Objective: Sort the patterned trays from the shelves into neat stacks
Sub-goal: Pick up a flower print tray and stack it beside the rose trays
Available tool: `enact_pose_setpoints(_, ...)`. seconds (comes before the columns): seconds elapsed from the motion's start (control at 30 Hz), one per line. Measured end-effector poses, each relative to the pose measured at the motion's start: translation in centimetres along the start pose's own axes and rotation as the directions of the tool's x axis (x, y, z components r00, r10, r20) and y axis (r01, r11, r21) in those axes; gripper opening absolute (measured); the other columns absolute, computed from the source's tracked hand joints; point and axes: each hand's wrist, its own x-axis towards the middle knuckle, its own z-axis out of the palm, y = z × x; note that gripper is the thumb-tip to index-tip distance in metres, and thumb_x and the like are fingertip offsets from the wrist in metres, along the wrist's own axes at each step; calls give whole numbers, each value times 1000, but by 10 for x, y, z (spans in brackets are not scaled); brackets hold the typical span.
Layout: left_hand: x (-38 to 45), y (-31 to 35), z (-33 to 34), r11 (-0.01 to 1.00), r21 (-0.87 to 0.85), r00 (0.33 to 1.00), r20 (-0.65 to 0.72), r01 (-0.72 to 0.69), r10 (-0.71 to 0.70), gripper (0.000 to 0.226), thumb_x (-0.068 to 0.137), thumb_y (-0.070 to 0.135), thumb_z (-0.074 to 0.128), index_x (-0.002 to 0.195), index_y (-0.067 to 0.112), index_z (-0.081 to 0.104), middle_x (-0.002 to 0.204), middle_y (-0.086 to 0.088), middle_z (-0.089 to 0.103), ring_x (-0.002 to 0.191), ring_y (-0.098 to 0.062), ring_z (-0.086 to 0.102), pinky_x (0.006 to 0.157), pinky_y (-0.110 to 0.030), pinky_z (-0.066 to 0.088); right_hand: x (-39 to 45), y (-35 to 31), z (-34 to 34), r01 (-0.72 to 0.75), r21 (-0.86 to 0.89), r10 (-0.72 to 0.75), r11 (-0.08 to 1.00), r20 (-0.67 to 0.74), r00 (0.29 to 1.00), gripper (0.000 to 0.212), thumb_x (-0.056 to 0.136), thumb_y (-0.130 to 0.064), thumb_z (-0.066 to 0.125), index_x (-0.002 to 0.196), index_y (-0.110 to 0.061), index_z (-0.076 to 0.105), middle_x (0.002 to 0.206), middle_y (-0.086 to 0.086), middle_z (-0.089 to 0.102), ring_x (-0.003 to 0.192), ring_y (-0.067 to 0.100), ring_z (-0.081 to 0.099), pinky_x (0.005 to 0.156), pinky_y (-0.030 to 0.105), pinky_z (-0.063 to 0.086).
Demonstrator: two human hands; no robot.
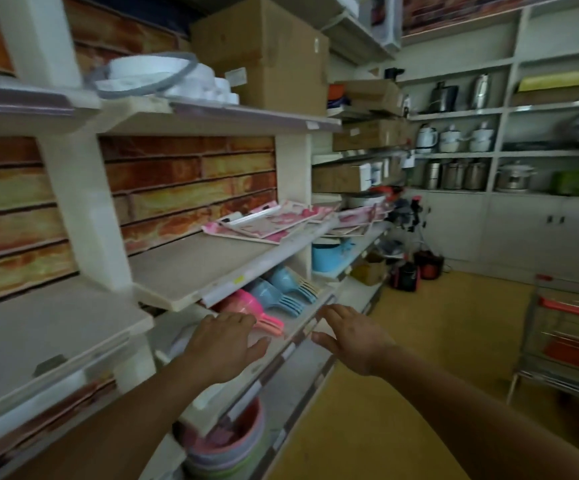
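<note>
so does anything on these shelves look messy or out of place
Yes: the pink patterned trays on the middle shelf lie in a loose, tilted heap, overlapping at odd angles rather than stacked square. More trays sit askew further right. Both hands, left and right, hover open and empty below them.

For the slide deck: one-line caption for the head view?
Both hands, left and right, open and empty before the shelves; pink patterned trays lie untidily on the shelf above.

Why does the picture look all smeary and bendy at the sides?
In the head view, motion blur smears the white bowl and the trolley; the wide lens bends the shelf edges outward; the patterned trays and both hands stay fairly sharp; lighting is dim.
</note>
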Motion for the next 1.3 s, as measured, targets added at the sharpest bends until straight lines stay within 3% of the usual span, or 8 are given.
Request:
enact_pose_setpoints(0.2,57,46,14,997,-41,997,-9,-72,71,78,76,72,8,125,28,51,126,4,57,115,-19,49,92,-36,36,1,65,1,-53,24,53,998,12,999,63,95,-61,28,144,-22,34,150,1,35,135,19,32,109,38,33)
enact_pose_setpoints(0.3,91,54,25,996,-23,996,-15,-90,90,82,73,74,4,120,27,52,122,3,58,111,-20,50,92,-37,38,11,85,4,-52,27,52,998,9,999,71,89,-68,20,143,-24,35,149,-1,35,135,17,32,109,37,33)
enact_pose_setpoints(0.4,127,60,33,995,-21,995,-17,-94,94,85,72,74,3,121,24,52,122,3,58,111,-19,50,91,-37,38,34,109,10,-55,21,55,998,11,998,62,94,-63,27,142,-24,35,149,-2,35,134,17,34,109,35,33)
enact_pose_setpoints(0.53,188,57,49,995,-20,996,4,-94,94,73,82,72,15,126,25,49,127,2,55,117,-19,47,92,-38,36,78,142,12,-69,-21,70,997,22,997,77,86,-71,16,144,-24,34,150,-3,33,135,16,33,109,35,32)
enact_pose_setpoints(0.73,281,44,64,992,-29,991,-56,-123,121,79,72,72,7,114,24,53,116,0,59,110,-20,50,87,-36,39,153,194,6,-73,-60,74,996,7,997,64,94,-61,28,146,-23,32,151,-3,32,135,17,32,110,34,31)
enact_pose_setpoints(0.87,335,33,75,994,-48,995,-18,-101,100,58,85,68,28,112,23,54,116,1,58,110,-19,48,88,-37,37,195,223,13,-73,-75,72,995,-13,997,59,98,-57,33,146,-23,32,150,-3,33,134,17,33,108,33,32)
enact_pose_setpoints(0.97,364,34,84,992,-48,994,0,-113,114,55,87,67,31,112,23,53,116,2,58,110,-19,47,88,-37,36,216,243,18,-69,-77,69,995,-1,998,59,98,-56,34,146,-23,31,151,-2,31,135,16,32,110,33,31)
enact_pose_setpoints(1.3,485,74,101,997,-15,997,-24,-76,75,74,76,71,10,110,22,54,116,1,58,111,-20,48,92,-38,38,295,350,21,-10,-77,7,997,-33,999,61,98,-56,33,148,-21,29,152,-2,30,137,17,29,109,32,29)
